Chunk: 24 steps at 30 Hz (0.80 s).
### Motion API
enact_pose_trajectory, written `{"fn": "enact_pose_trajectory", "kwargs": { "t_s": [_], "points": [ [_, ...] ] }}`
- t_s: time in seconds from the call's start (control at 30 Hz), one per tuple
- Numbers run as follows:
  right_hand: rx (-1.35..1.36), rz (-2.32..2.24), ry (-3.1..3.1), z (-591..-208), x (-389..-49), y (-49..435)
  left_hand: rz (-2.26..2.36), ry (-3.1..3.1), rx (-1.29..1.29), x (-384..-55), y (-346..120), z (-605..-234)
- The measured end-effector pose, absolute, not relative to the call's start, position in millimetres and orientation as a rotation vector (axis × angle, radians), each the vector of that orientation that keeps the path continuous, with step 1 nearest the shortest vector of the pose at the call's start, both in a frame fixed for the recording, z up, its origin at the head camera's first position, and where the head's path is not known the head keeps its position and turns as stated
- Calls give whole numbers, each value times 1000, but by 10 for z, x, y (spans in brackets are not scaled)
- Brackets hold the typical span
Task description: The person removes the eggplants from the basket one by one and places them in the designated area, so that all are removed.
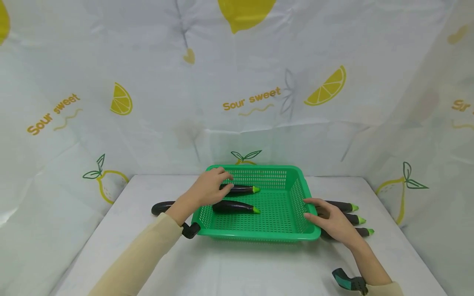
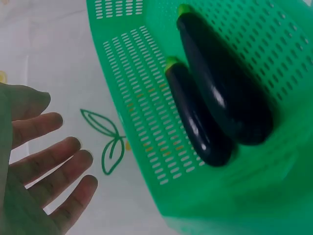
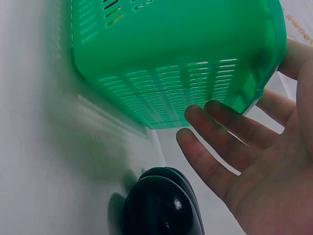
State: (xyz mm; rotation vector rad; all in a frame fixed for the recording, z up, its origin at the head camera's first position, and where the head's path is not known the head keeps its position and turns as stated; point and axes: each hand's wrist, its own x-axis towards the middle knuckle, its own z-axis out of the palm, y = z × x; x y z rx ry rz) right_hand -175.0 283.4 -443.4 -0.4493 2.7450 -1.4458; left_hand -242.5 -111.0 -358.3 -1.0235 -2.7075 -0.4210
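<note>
A green plastic basket [image 1: 259,236] with slotted walls stands in the middle of the table. Two dark eggplants lie inside: a rear eggplant [image 1: 242,189] and a front eggplant [image 1: 235,206], both with green stem ends pointing right. My left hand [image 1: 211,187] is over the basket's left side, fingers spread and holding nothing; it partly covers the rear eggplant. At the right rim, my right hand [image 1: 331,220] holds the basket, thumb and forefinger reaching over the edge while other fingers [image 3: 217,132] lie outside along the wall.
Right of the basket lie three more eggplants [image 1: 364,232], partly hidden behind my right hand. Another eggplant [image 1: 161,207] lies to the left, partly covered by my left forearm. A white lemon-printed sheet [image 1: 166,135] hangs behind the table [image 1: 122,230].
</note>
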Motion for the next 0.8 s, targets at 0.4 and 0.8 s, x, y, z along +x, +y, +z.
{"fn": "enact_pose_trajectory", "kwargs": {
  "t_s": [0.4, 0.8],
  "points": [
    [-452, -1443, 2757, -4465, -1755, 2843, -408, -2904, -1067, -2639, -798, -3746],
    [-449, -1444, 2761, -4464, -1749, 2829, -335, -2950, -1053, -2842, -677, -3907]
  ]
}}
